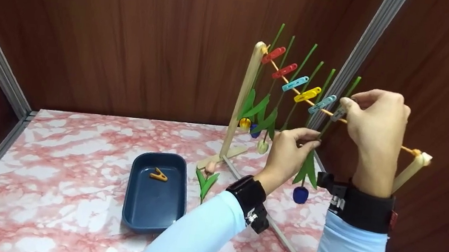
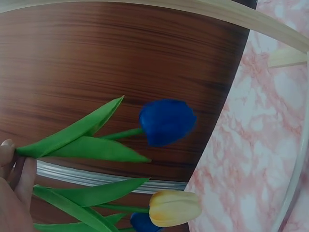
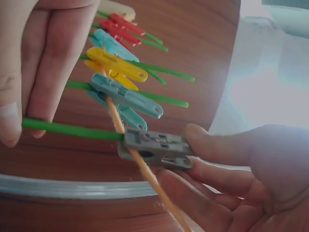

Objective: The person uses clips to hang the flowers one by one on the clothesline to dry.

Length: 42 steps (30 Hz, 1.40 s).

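Note:
My left hand (image 1: 290, 151) pinches the green stem of a blue tulip (image 1: 300, 195), which hangs bloom-down with its leaves just under my fingers. Higher up, my right hand (image 1: 381, 124) holds a grey clothespin (image 3: 157, 145) by its handle ends, between thumb and fingers. That clothespin sits over the orange cord (image 3: 159, 186), and the tulip's stem runs into its jaws. Beside it on the cord is a light-blue clothespin (image 1: 322, 104), then a yellow one (image 1: 308, 94) and others in blue and red, each with a stem. A pale yellow tulip (image 2: 175, 208) hangs near the blue one.
A wooden stand (image 1: 239, 102) carries the cord, its far post at the right (image 1: 414, 168). A dark blue tray (image 1: 153, 215) with an orange clothespin (image 1: 159, 174) rests on the marbled tabletop (image 1: 72, 176). Next to it lies a pink tulip (image 1: 210, 168). Brown panels rise behind.

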Each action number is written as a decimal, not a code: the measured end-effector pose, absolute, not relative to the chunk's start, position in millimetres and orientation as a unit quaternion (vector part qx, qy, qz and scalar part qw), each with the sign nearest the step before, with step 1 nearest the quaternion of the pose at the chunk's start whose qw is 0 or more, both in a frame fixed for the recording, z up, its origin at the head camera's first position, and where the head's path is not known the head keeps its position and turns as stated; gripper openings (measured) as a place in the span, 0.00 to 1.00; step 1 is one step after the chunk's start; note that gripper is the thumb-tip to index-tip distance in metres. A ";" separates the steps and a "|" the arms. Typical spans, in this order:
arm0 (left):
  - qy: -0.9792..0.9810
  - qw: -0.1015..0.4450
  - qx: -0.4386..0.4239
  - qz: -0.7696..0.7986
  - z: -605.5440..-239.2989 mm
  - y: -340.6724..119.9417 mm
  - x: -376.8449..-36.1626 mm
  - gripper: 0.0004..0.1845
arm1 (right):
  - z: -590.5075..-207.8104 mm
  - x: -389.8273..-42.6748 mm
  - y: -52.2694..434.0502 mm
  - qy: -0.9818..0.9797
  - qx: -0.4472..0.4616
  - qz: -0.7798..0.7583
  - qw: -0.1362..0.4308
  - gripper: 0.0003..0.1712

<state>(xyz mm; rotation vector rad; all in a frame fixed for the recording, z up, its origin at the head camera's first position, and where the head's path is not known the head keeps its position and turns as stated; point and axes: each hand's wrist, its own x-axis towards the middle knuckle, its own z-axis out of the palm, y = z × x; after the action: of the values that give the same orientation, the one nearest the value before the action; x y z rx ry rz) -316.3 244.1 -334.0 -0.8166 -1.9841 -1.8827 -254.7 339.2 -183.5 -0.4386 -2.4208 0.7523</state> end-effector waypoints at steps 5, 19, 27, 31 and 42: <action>-0.688 0.139 -0.282 -0.654 -335.1 243.2 -316.9 0.09 | -185.0 -259.0 340.0 -0.898 -0.179 0.284 0.283 0.18; -0.681 0.139 -0.283 -0.661 -332.7 248.2 -318.5 0.09 | -187.1 -257.3 341.3 -0.919 -0.158 0.274 0.236 0.20; -0.675 0.120 -0.289 -0.668 -336.4 244.4 -318.5 0.11 | -186.9 -254.9 337.2 -0.924 -0.148 0.259 0.240 0.23; -0.678 0.115 -0.291 -0.665 -339.7 238.5 -316.9 0.12 | -186.8 -254.0 337.0 -0.924 -0.146 0.261 0.239 0.24; -0.659 0.157 -0.291 -0.675 -350.6 188.1 -318.3 0.11 | -186.6 -252.5 336.6 -0.917 -0.150 0.270 0.254 0.29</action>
<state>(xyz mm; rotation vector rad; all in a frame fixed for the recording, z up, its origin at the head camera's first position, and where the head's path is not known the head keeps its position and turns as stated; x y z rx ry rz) -318.3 188.1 -350.6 -0.8339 -1.8867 -1.9331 -252.5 336.6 -186.6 -0.4073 -2.4914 0.7333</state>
